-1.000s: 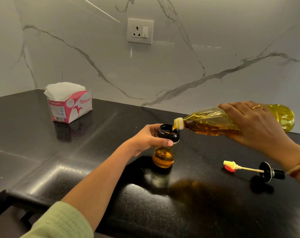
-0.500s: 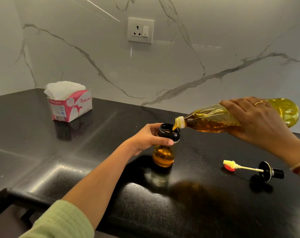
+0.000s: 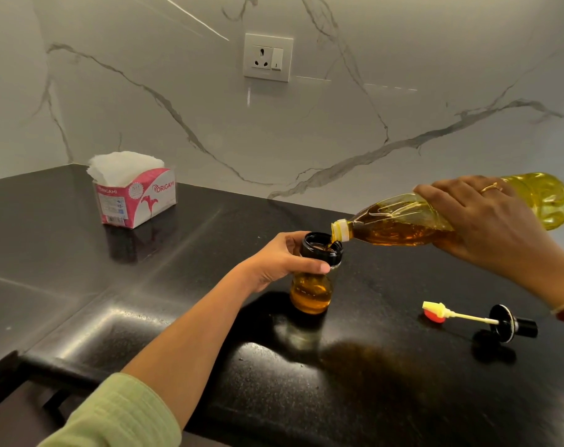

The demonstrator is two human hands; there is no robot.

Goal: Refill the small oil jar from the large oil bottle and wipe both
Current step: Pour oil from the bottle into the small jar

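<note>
Facing a glossy white marble-look wall (image 3: pixel 403 75), filling the upper half from nine to three o'clock, with grey veins crossing it diagonally. Carrying a white socket plate (image 3: pixel 267 57) with one switch at twelve o'clock, and a pale streak of reflected light just below it. Meeting a side wall (image 3: pixel 10 91) in a corner at ten o'clock. Spreading below as a polished black worktop (image 3: pixel 48 253), from nine through six to three o'clock, with straight seams at eight o'clock. Catching soft light as a pale glare (image 3: pixel 258 348) near six o'clock.
</note>
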